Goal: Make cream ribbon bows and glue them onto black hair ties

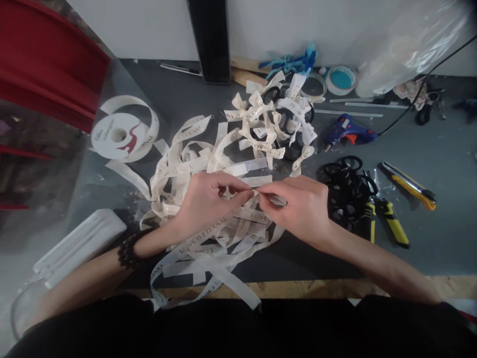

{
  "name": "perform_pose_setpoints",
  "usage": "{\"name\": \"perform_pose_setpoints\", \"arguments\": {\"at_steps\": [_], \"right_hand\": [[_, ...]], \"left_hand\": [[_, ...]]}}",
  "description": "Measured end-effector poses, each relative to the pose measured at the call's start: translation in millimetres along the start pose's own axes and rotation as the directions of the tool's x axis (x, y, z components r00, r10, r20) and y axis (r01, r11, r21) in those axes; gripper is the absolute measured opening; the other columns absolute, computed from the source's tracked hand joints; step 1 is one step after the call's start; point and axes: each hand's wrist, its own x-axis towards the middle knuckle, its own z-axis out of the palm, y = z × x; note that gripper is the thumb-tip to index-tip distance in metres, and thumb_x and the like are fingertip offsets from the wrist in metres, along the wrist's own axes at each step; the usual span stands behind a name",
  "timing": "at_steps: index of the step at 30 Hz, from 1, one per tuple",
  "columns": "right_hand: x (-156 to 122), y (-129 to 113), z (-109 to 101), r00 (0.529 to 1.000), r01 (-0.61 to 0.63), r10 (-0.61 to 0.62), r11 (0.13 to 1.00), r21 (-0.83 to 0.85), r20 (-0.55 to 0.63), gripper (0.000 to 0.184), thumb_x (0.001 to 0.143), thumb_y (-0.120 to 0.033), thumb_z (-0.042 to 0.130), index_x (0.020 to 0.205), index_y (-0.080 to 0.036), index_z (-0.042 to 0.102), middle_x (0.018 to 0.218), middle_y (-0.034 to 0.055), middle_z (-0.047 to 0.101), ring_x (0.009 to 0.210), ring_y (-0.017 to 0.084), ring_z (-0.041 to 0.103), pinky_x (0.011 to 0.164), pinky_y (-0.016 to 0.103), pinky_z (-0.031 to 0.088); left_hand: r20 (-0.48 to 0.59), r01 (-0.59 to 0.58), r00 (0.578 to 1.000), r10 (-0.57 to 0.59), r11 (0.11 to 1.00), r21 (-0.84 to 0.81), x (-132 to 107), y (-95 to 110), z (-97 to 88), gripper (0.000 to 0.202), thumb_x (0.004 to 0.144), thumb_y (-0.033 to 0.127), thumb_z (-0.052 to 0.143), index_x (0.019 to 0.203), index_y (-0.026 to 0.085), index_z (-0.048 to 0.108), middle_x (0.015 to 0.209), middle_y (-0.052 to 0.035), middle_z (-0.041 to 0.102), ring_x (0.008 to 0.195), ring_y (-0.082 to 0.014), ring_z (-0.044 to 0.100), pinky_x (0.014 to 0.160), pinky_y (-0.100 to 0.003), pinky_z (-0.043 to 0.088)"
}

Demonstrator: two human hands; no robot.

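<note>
My left hand (214, 199) and my right hand (294, 206) meet over a heap of cream ribbon. Thumb and forefinger of each are pinched together on a small piece of cream ribbon (255, 193), mostly covered by the fingertips. Beneath them lie loose ribbon strips (208, 228) printed with "LOVE IS ETERNAL" in gold letters. Just beyond my hands is a pile of tied ribbon bows (257, 112), some of them on black hair ties. More black hair ties (345, 186) are heaped to the right of my right hand.
A ribbon spool (108, 136) stands at the left, above a white case-like object (85, 241). At the right are a blue glue gun (348, 130), a yellow utility knife (410, 184) and yellow-handled pliers (393, 223). A black phone-like slab (212, 44) leans at the back.
</note>
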Motion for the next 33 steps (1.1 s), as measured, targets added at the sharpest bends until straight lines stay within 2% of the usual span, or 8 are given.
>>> {"name": "perform_pose_setpoints", "arguments": {"at_steps": [3, 7, 10, 13, 17, 20, 26, 33], "right_hand": [[1, 0, 0, 1.0, 0.007, -0.007, 1.0, 0.01, 0.02, 0.018, 0.091, -0.019, 0.067, 0.08, -0.025, 0.079, 0.07, -0.004, 0.079, 0.064, 0.015, 0.073, 0.066, 0.03, 0.052], [3, 1, -1, 0.999, 0.042, -0.043, 0.999, 0.026, 0.016, 0.018, 0.093, -0.019, 0.068, 0.08, -0.026, 0.078, 0.072, -0.005, 0.08, 0.065, 0.014, 0.074, 0.067, 0.029, 0.053], [3, 2, -1, 0.996, 0.091, -0.09, 0.994, 0.056, -0.007, 0.015, 0.095, -0.017, 0.069, 0.092, -0.025, 0.081, 0.085, -0.003, 0.084, 0.075, 0.016, 0.079, 0.072, 0.03, 0.057], [3, 4, 0, 0.983, 0.186, -0.185, 0.979, 0.086, -0.021, 0.019, 0.096, -0.015, 0.068, 0.104, -0.025, 0.082, 0.094, -0.0033, 0.086, 0.083, 0.016, 0.082, 0.072, 0.029, 0.057], [0, 5, 1, 0.974, 0.22, -0.216, 0.973, 0.072, -0.067, 0.018, 0.097, -0.014, 0.069, 0.1, -0.026, 0.082, 0.087, -0.0067, 0.085, 0.073, 0.013, 0.081, 0.065, 0.029, 0.055], [-2, 4, 1, 0.981, 0.184, -0.18, 0.98, 0.069, -0.07, 0.018, 0.097, -0.015, 0.069, 0.099, -0.027, 0.082, 0.088, -0.0075, 0.085, 0.075, 0.013, 0.081, 0.064, 0.03, 0.055], [-1, 4, 2, 0.985, 0.156, -0.152, 0.987, 0.044, -0.087, 0.017, 0.095, -0.014, 0.07, 0.094, -0.026, 0.081, 0.084, -0.0067, 0.085, 0.073, 0.014, 0.081, 0.063, 0.03, 0.055], [1, 3, 2, 0.982, 0.142, -0.142, 0.99, -0.005, -0.126, 0.016, 0.091, -0.015, 0.071, 0.082, -0.026, 0.078, 0.075, -0.0066, 0.082, 0.067, 0.014, 0.079, 0.06, 0.03, 0.053]], "left_hand": [[-0.003, -0.012, 1.0, 0.012, 1.0, 0.016, -1, -1, 1.0, 0.003, 0.084, 0.024, 0.081, 0.084, 0.024, 0.084, 0.077, -0.0006, 0.08, 0.063, -0.0138, 0.066, 0.057, -0.027, 0.05], [0.055, 0.053, 0.997, -0.051, 0.998, -0.034, 1, -2, -1.1, 0.007, 0.083, 0.027, 0.083, 0.08, 0.021, 0.081, 0.071, -0.0008, 0.076, 0.063, -0.0137, 0.065, 0.053, -0.025, 0.047], [0.122, 0.1, 0.989, -0.089, 0.991, -0.087, 4, -2, -4.8, 0.01, 0.083, 0.028, 0.083, 0.078, 0.021, 0.079, 0.072, -0.0013, 0.076, 0.063, -0.013, 0.062, 0.053, -0.024, 0.046], [0.19, 0.141, 0.976, -0.111, 0.978, -0.152, 5, -5, -7.3, 0.011, 0.083, 0.029, 0.084, 0.078, 0.021, 0.079, 0.074, -0.0018, 0.075, 0.063, -0.0127, 0.061, 0.055, -0.025, 0.047], [0.217, 0.182, 0.967, -0.133, 0.958, -0.222, 4, -9, -7.1, 0.016, 0.083, 0.032, 0.087, 0.079, 0.02, 0.078, 0.072, -0.0016, 0.073, 0.059, -0.0117, 0.059, 0.052, -0.025, 0.044], [0.188, 0.142, 0.977, -0.098, 0.962, -0.234, 5, -7, -7.6, 0.016, 0.083, 0.032, 0.088, 0.081, 0.02, 0.078, 0.074, -0.0017, 0.074, 0.062, -0.0121, 0.06, 0.054, -0.026, 0.044], [0.091, -0.064, 0.993, 0.077, 0.988, -0.14, 7, -4, -8.9, 0.011, 0.086, 0.028, 0.086, 0.083, 0.022, 0.077, 0.084, -0.0036, 0.076, 0.074, -0.0156, 0.064, 0.062, -0.03, 0.048], [-0.013, -0.077, 0.997, 0.076, 0.99, -0.118, -3, -1, -0.2, 0.011, 0.089, 0.026, 0.083, 0.087, 0.021, 0.073, 0.082, -0.0026, 0.077, 0.075, -0.0168, 0.071, 0.066, -0.03, 0.056]]}}
